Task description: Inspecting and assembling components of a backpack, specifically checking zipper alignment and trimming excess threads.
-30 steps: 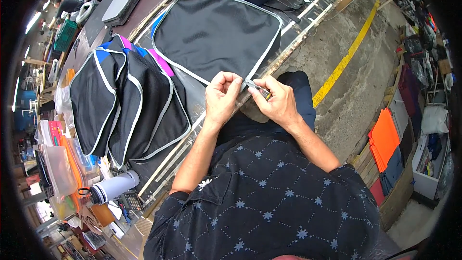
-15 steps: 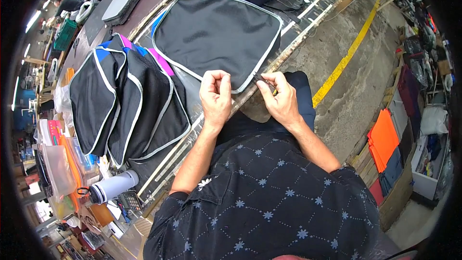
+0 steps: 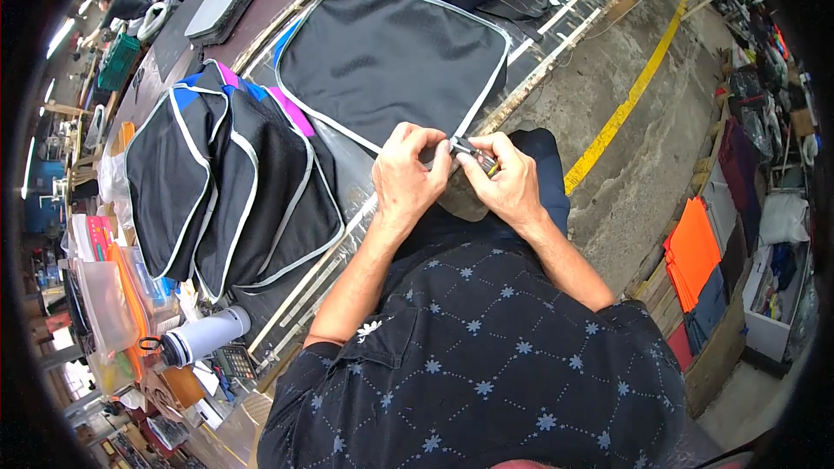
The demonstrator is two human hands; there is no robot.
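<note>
Left hand (image 3: 408,172) rejoins right hand (image 3: 506,178) by black panel (image 3: 391,65); right fingers clamp dark tool (image 3: 467,148); left's, I can't tell.

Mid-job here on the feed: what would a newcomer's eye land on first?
Probably the big black panel with pale edging at upper centre, where the left hand and right hand meet at its near corner, the right holding a small dark tool. Next might come the yellow stripe along the floor on the right, then the bright orange material further right and lower down.
</note>
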